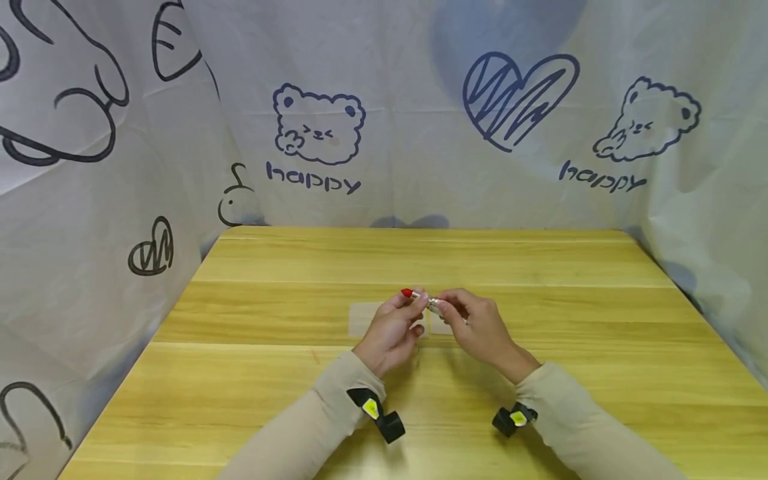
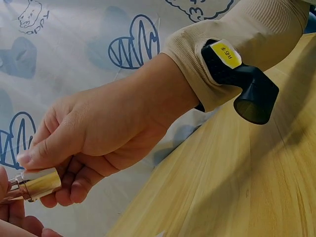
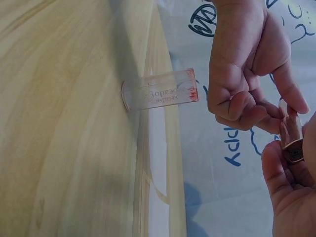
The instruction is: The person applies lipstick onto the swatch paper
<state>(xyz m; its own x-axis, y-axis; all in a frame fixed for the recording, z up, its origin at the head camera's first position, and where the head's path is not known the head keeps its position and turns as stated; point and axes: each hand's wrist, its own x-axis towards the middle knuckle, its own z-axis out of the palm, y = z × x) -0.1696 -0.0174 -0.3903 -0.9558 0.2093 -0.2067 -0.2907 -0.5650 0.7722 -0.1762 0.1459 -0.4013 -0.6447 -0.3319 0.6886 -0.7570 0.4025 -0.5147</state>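
Observation:
Both hands hold one lipstick (image 1: 415,295) with a bare red tip (image 1: 407,293), slanting up to the left over the middle of the table. My left hand (image 1: 393,331) pinches its slim metal tube just below the red tip. At the other end, my right hand (image 1: 479,327) pinches the shiny base; in the left wrist view this base (image 2: 43,184) looks gold, under the right thumb. A clear cap (image 3: 160,90) with faint lettering and reddish smears at its top edge stands upright on the table in the right wrist view, apart from both hands.
A pale flat rectangle (image 1: 362,319) lies on the wood-grain table (image 1: 270,400) under the hands, partly covered by them. White sheets (image 1: 396,153) with drawn bears and hearts hang behind and beside the table. Each sleeve carries a black wrist camera (image 1: 390,425).

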